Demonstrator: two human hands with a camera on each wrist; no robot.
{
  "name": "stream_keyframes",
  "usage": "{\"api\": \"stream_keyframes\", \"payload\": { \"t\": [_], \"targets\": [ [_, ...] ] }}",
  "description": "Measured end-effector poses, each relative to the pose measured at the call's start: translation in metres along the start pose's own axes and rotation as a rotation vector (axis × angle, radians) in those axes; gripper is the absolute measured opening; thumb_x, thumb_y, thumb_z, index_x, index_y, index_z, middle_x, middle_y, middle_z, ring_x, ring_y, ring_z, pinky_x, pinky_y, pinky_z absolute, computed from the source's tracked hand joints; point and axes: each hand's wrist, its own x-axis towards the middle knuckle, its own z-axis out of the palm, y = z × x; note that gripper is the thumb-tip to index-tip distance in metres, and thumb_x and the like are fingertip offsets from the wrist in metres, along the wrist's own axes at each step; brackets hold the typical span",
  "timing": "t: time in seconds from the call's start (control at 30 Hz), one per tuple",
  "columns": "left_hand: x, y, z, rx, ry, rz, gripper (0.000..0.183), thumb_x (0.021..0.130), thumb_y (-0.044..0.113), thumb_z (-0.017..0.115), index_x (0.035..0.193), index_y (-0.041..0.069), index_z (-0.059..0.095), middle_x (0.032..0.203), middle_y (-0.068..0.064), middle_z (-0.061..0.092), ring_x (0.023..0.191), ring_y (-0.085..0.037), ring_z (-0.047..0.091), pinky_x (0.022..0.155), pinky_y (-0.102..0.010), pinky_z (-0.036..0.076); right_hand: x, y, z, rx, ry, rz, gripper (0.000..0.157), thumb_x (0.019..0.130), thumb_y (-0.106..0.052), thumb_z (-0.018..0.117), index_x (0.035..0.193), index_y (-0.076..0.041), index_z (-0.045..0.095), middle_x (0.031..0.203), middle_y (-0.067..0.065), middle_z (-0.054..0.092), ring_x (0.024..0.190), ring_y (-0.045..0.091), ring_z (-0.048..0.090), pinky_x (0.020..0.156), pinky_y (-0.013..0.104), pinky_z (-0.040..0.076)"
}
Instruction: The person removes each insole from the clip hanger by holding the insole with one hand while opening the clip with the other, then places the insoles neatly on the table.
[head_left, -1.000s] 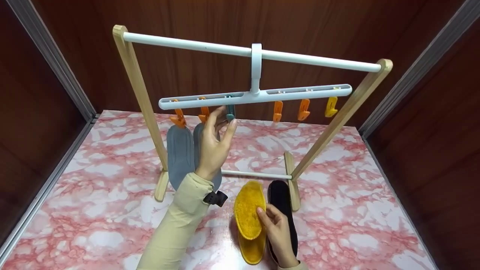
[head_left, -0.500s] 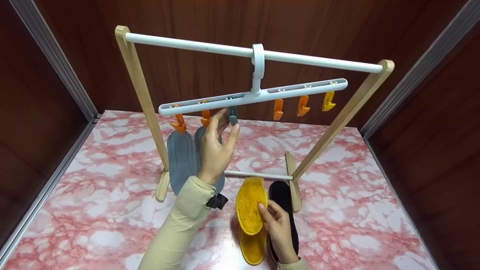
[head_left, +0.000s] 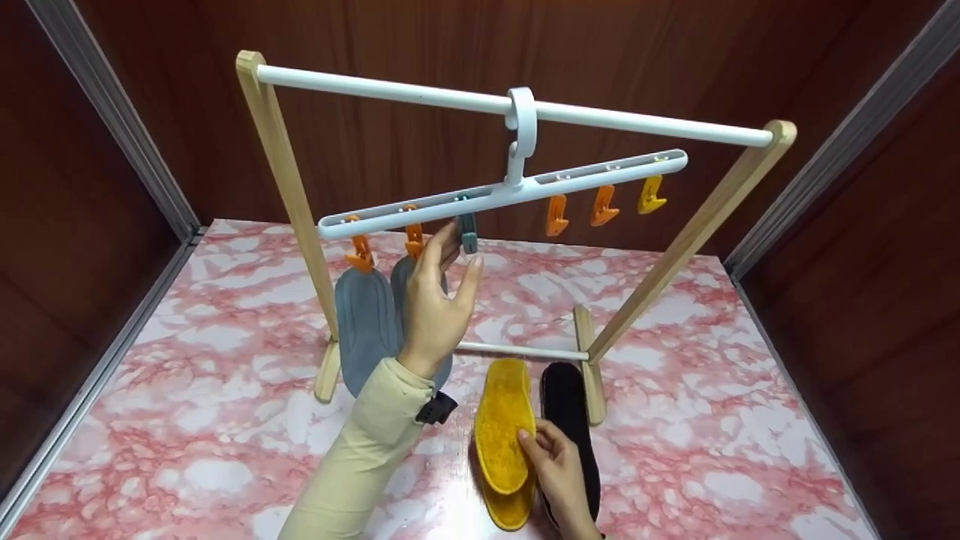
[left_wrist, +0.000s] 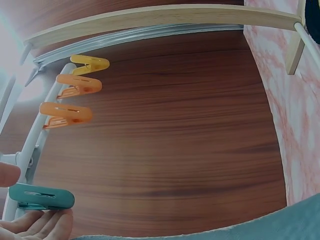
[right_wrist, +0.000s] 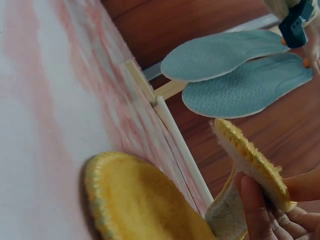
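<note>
My left hand (head_left: 441, 304) is at the teal clip (head_left: 468, 232) on the white hanger (head_left: 420, 217). Its fingers lie behind the clip while the thumb stands apart from it, as the left wrist view also shows. With thumb and fingers, my right hand (head_left: 556, 469) pinches the edge of a yellow fuzzy insole (head_left: 504, 427), raised and tilted. Below it a second yellow insole (right_wrist: 140, 195) lies on the table. Two grey-blue insoles (right_wrist: 225, 55) hang from orange clips (head_left: 361, 253) at the hanger's left end, one partly hidden by my left hand.
A wooden rack (head_left: 281, 180) with a white top rod (head_left: 390, 90) carries the hanger. More orange clips (head_left: 556, 216) and a yellow clip (head_left: 651, 196) hang at right. A black insole (head_left: 566, 412) lies beside the rack's right foot (head_left: 592, 390). Brown walls (left_wrist: 165, 140) enclose the table.
The hanger has turned, its left end coming lower in view and its right end higher. My left hand has moved slightly down and right with the teal clip. The raised yellow insole has changed tilt.
</note>
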Motion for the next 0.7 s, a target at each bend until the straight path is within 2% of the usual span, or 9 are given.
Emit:
{"api": "stream_keyframes", "payload": {
  "t": [0.23,0.5,0.7],
  "targets": [
    [-0.002,0.001,-0.001,0.011,0.002,0.015,0.047,0.091,0.005,0.062,0.134,-0.006,0.047,0.128,-0.019,0.056,0.121,-0.025,0.055,0.105,-0.029,0.043,-0.005,0.004,-0.003,-0.060,-0.008,0.018,0.041,0.092,-0.005,0.060,0.127,0.012,0.049,0.098,0.017,0.068,0.077,0.011,0.064,0.069,0.024,0.055],
    [-0.004,0.001,-0.001,0.001,0.004,0.009,0.048,0.090,0.006,0.063,0.134,-0.006,0.048,0.127,-0.019,0.059,0.120,-0.025,0.057,0.103,-0.031,0.044,-0.009,0.011,-0.006,-0.152,-0.020,0.031,0.054,0.091,-0.005,0.060,0.138,0.009,0.038,0.104,0.020,0.067,0.087,0.019,0.067,0.074,0.026,0.055],
    [-0.008,0.000,-0.003,0.028,-0.013,-0.007,0.050,0.090,0.010,0.065,0.134,-0.006,0.048,0.130,-0.020,0.057,0.121,-0.026,0.056,0.102,-0.032,0.046,-0.014,0.014,-0.007,-0.226,-0.022,0.013,0.056,0.089,-0.002,0.061,0.140,0.004,0.038,0.097,0.018,0.068,0.079,0.019,0.067,0.068,0.024,0.055]
  ]
}}
